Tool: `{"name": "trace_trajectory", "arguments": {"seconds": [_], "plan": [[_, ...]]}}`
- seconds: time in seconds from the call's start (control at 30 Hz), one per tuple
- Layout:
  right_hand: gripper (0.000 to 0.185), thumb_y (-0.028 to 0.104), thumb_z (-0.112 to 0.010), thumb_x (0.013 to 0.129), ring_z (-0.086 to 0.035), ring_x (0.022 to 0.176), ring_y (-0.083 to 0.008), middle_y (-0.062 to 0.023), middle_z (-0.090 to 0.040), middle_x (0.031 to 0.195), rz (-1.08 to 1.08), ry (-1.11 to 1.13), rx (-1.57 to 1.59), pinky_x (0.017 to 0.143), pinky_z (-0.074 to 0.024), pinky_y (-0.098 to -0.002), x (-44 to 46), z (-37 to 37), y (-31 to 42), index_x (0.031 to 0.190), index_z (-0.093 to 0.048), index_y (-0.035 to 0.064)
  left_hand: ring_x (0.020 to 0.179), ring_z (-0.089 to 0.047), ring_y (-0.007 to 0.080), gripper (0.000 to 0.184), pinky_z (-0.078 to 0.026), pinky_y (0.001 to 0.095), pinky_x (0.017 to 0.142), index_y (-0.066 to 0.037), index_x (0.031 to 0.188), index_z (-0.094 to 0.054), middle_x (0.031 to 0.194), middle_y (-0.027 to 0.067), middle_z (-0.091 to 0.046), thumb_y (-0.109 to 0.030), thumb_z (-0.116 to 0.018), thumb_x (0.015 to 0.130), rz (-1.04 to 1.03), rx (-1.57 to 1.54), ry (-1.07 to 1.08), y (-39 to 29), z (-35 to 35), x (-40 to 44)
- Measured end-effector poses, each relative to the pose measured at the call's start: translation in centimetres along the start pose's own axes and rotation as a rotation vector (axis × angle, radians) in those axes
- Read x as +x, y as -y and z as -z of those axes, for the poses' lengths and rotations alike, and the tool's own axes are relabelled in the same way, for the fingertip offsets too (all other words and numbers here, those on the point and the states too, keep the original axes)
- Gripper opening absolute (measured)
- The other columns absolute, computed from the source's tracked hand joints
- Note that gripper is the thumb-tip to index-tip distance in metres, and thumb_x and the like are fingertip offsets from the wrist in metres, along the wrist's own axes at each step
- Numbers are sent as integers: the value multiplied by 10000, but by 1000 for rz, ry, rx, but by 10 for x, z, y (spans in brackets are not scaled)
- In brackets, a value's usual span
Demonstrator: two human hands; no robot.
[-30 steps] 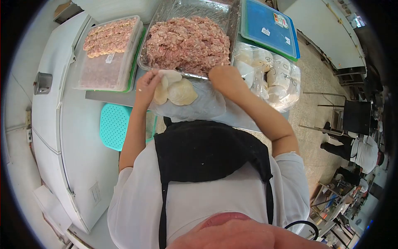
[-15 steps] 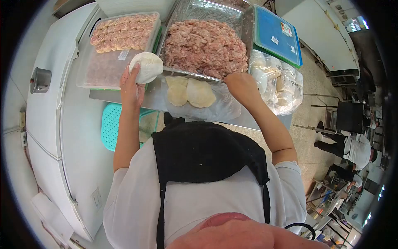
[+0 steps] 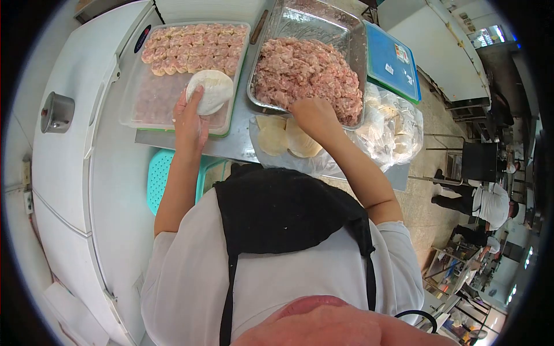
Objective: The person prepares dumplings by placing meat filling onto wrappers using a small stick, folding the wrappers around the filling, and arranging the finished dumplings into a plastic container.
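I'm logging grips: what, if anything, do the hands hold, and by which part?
The left hand holds a pale disc by its left edge, thumb over its face. Whether the right hand, at the metal tray, holds anything cannot be told.

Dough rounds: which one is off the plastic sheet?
The whiter round, held up in the left hand. The yellower rounds lie on the plastic sheet, at the near side of the metal tray.

Two hands [image 3: 314,117], one metal tray [image 3: 314,24], one meat mound [image 3: 309,75], one stool [image 3: 158,183], many dumplings [image 3: 196,47] (too crowded to count)
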State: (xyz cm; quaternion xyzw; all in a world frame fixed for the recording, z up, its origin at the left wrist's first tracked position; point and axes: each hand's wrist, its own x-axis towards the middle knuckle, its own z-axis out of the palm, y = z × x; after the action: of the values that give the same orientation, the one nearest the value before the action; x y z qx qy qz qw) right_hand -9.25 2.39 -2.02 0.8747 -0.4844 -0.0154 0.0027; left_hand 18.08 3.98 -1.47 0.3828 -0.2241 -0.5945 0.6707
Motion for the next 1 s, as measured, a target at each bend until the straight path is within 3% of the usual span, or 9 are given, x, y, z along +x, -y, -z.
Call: {"name": "trace_trajectory", "arguments": {"seconds": [0.13,0.27,0.4,0.53,0.6,0.67,0.77,0.83,1.0], "plan": [[205,156,-528,826,-659,726,-325,-160,-658,729,-112,-7,170,633,-520,-419,-2,5,-13,763,-684,40,1099,-591,270,319,-500,404,949,37,1227,-488,1195,163,-580,-52,-537,924,-63,-107,-14,8,-4,19],[283,261,-539,915,-648,776,-328,-163,-668,795,-329,-182,503,708,-505,-387,-23,42,-24,933,-681,18,1124,-576,287,350,-481,416,974,54,1261,-453,1219,175,-566,-68,-509,937,-12,-130,71,26,-32,34],[285,242,-563,934,-657,806,-255,-137,-692,874,-298,-601,674,751,-488,-332,-29,44,-43,1066,-659,9,1139,-557,282,367,-448,417,995,26,1248,-471,1218,169,-563,-230,-446,986,241,-274,266,58,-86,37],[270,229,-540,955,-621,748,-171,-73,-666,804,-230,-717,747,698,-473,-305,-29,32,-47,1045,-660,4,1204,-498,306,564,-384,467,1037,-1,1291,-444,1272,157,-532,-468,-338,992,459,-484,362,71,-142,25],[266,218,-547,940,-619,792,-298,-170,-639,861,-347,-447,984,713,-471,-369,-37,39,-45,1010,-655,-14,1219,-482,305,631,-376,475,1036,-16,1306,-432,1301,150,-510,-541,-325,971,423,-500,418,74,-157,24],[278,226,-532,953,-601,718,-245,-130,-625,779,-321,-472,990,672,-461,-351,-40,28,-57,982,-655,-21,1274,-420,342,662,-320,506,1073,-27,1366,-378,1371,178,-437,-552,-318,967,384,-531,378,69,-171,18],[312,256,-513,967,-544,593,-160,-60,-563,639,-395,-252,1138,575,-425,-308,-47,25,-71,898,-658,-11,1200,-493,313,528,-395,474,1018,-42,1288,-448,1280,156,-514,-458,-422,964,346,-507,359,83,-180,15],[342,297,-489,985,-341,431,-50,43,-424,540,-373,-101,1301,401,-263,-219,-52,25,-76,857,-641,19,1159,-531,299,459,-426,459,994,-36,1249,-473,1243,144,-545,-395,-476,963,298,-474,323,102,-179,17],[356,326,-487,983,-320,420,-41,55,-415,541,-404,94,1366,382,-232,-217,-72,19,-106,859,-638,29,1021,-615,246,249,-497,414,910,-20,1132,-539,1102,110,-622,-158,-560,927,181,-310,252,134,-153,45]]}}
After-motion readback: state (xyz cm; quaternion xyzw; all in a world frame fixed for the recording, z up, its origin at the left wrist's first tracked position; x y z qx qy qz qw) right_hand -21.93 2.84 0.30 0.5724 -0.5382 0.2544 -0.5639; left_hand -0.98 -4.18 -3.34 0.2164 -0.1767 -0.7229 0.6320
